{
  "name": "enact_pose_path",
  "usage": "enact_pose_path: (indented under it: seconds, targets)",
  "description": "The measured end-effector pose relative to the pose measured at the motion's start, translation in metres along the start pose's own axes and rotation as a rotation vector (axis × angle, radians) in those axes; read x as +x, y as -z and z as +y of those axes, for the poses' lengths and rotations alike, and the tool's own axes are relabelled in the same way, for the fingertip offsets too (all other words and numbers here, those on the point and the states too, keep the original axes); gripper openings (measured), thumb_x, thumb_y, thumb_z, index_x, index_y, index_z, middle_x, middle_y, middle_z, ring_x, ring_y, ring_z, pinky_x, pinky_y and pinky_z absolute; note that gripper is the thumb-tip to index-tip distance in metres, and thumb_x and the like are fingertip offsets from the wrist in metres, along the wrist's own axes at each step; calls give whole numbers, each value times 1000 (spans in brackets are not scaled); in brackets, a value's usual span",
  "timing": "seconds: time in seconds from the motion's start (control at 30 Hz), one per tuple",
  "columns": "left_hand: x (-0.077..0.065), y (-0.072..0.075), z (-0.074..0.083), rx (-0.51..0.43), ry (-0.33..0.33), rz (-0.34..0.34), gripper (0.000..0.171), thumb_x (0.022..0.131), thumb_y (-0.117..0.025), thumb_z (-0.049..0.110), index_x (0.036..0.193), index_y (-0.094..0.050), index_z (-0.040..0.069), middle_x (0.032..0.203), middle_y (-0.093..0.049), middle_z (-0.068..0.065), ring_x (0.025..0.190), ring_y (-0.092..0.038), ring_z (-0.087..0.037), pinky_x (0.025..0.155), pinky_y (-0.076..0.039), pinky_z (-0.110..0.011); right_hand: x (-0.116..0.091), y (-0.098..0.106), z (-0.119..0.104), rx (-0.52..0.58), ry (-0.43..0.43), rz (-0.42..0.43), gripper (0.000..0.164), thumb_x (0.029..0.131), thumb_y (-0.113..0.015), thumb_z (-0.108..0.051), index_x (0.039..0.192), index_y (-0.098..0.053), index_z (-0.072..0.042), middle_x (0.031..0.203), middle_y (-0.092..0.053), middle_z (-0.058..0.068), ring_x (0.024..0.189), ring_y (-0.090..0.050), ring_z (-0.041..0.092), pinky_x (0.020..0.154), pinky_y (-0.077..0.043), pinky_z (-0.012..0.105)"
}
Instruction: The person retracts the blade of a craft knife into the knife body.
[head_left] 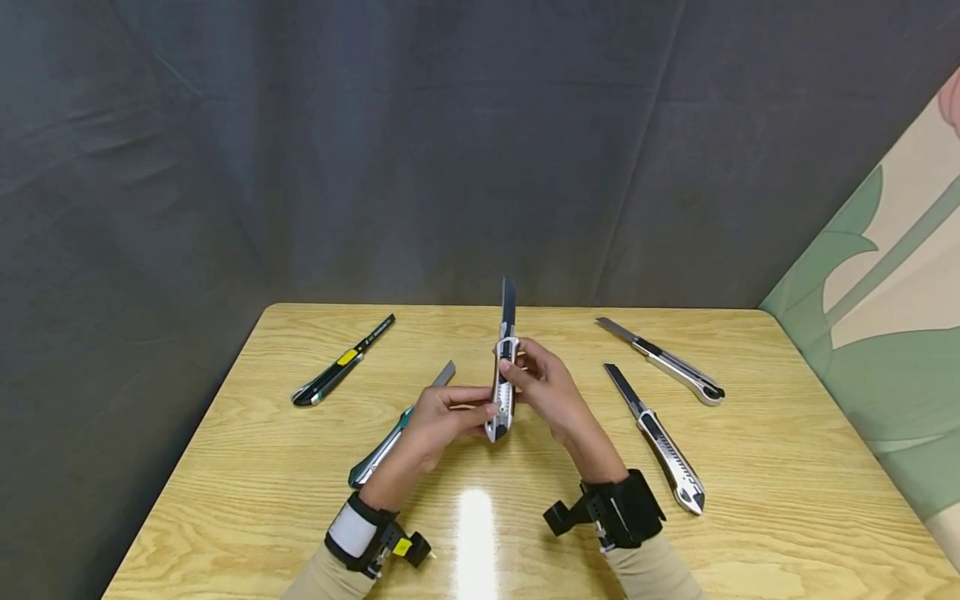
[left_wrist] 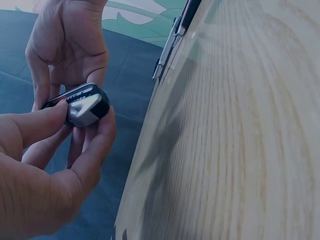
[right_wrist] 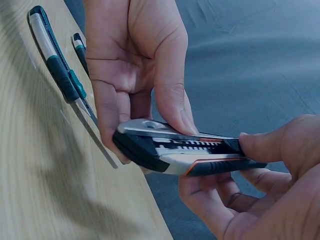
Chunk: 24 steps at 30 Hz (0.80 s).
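Observation:
A snap-off utility knife [head_left: 504, 400] in silver and black is held above the table with its dark blade extended and pointing away from me. Its rear end sits between the thumb and fingers of my left hand [head_left: 438, 423]. Nearer the blade, my right hand [head_left: 555, 393] grips the handle, the thumb pressing at the black slider. In the right wrist view the held knife's body [right_wrist: 175, 162] shows orange trim and a toothed slot. Partly behind my left hand and wrist lies a teal-and-silver utility knife [head_left: 381, 454], its blade out.
On the wooden table [head_left: 240, 517], a black utility knife with a yellow slider [head_left: 347, 358] lies at back left. To the right are a slim silver utility knife [head_left: 678, 368] and a larger silver-and-black one [head_left: 671, 454], both blades extended. A dark curtain [head_left: 450, 167] hangs behind.

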<state>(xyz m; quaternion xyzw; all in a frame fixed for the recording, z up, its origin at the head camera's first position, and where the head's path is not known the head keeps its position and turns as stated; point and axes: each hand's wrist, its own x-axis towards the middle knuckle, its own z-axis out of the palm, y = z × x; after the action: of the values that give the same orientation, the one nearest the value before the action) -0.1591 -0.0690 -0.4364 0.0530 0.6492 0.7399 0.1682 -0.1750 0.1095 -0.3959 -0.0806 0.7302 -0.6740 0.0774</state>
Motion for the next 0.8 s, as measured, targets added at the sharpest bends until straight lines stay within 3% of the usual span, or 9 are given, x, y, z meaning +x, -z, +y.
enact_pose_path:
  seconds: [0.5,0.8]
  targets:
    - [0,5,-1,5,8,9,32,82,-72,12,113,-69,7,118,-66,-17,90,-66,-27,77,-59,-46,3,2,1,0,-9,-56,30,93,-59,-13,122,-55,-8,106,-51,22,87,-59,29,80,-57,49]
    - [3,4,0,-25,21,-2,31,80,-74,12,110,-71,6,114,-68,-15,90,-66,-28,73,-61,-39,1,5,2,7,-10,-79,34,91,-60,-7,124,-54,-9,107,-53,18,88,-62,29,74,-59,36]
